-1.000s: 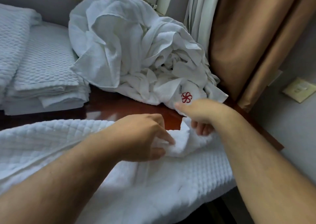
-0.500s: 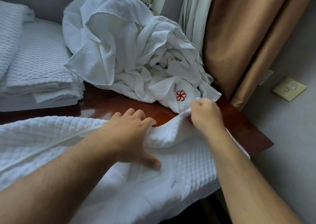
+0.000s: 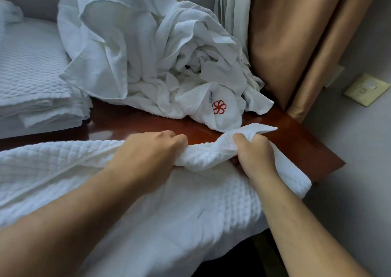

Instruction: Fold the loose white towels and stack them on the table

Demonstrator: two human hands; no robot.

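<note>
I see L hand (image 3: pixel 148 156) & R hand (image 3: pixel 255 156), both fists gripping the far edge of 1 waffle towel (image 3: pixel 190 204), spread across the table (image 3: pixel 292 137) front. Behind: 1 loose towel pile (image 3: pixel 143 50) w/ 1 red logo (image 3: pixel 219 107); 1 folded stack (image 3: pixel 31 82) at left.

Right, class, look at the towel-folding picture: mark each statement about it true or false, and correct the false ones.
1. Both the left hand and the right hand grip the waffle towel at its far edge. True.
2. The folded stack lies right of the loose pile. False: it lies to the left.
3. A red flower logo shows on the loose pile. True.
4. The table is white. False: it is glossy reddish-brown wood.
</note>
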